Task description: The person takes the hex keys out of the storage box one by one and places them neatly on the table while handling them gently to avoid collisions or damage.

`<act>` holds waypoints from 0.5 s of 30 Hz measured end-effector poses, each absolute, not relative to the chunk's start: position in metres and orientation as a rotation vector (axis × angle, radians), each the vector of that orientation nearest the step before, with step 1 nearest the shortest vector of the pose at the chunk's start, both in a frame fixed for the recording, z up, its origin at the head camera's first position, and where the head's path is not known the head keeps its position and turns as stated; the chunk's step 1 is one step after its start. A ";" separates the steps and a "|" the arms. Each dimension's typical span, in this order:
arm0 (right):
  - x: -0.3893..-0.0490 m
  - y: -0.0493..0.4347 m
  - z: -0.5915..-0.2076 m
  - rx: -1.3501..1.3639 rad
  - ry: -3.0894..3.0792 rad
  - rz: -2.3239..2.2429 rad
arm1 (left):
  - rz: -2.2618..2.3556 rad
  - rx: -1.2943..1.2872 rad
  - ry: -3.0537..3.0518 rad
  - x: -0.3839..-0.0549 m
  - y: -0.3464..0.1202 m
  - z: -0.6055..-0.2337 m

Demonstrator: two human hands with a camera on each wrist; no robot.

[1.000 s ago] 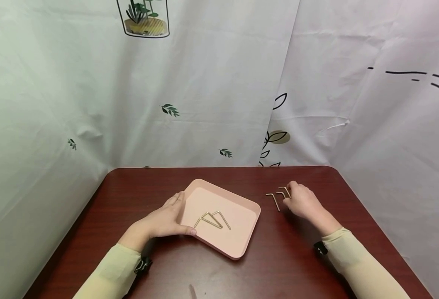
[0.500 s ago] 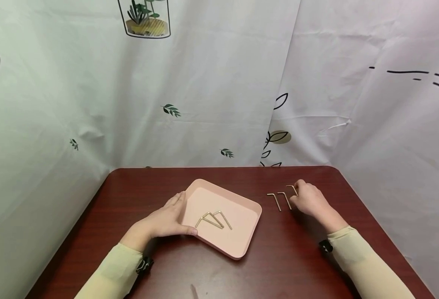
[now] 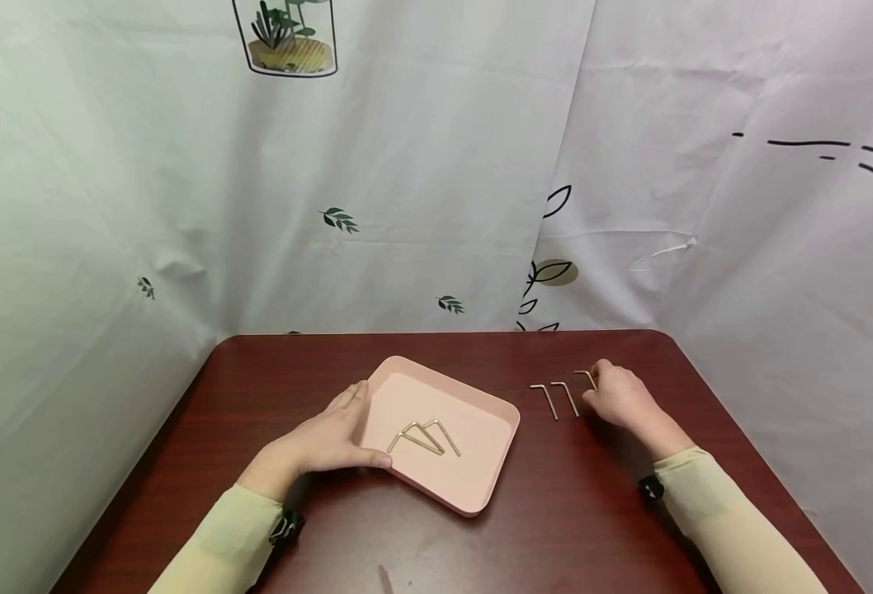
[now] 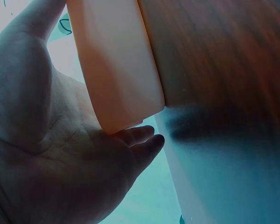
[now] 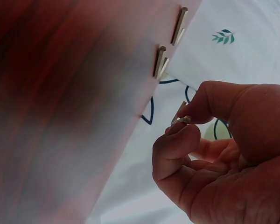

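Note:
Thumb and index finger of my right hand (image 3: 620, 398) pinch an L-shaped brass hex key (image 5: 179, 112) at the table's right. Two similar hex keys lie to its left on the table: the nearer hex key (image 3: 570, 399) and the outer hex key (image 3: 549, 402). My left hand (image 3: 325, 437) rests against the left corner of a pink tray (image 3: 474, 470), its fingers extended along one side and its thumb along the near rim. Inside the tray, several hex keys (image 3: 447, 438) lie overlapping.
The dark red wooden table (image 3: 288, 363) has rounded far corners. White patterned fabric (image 3: 407, 165) hangs behind it and at both sides. Black bands, the left band (image 3: 285, 526) and the right band (image 3: 651, 488), sit at the wrists.
My right hand has moved slightly right, off the middle hex key and onto the rightmost one. My left hand and the tray have stayed put.

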State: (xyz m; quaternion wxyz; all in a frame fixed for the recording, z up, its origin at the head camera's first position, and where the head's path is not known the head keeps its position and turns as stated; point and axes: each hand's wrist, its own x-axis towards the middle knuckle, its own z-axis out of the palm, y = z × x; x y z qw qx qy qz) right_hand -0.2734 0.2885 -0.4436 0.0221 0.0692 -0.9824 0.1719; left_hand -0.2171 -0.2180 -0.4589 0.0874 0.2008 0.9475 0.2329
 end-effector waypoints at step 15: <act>-0.276 0.290 -0.448 0.213 -3.109 0.527 | 0.708 0.610 2.821 -0.218 -0.218 -0.459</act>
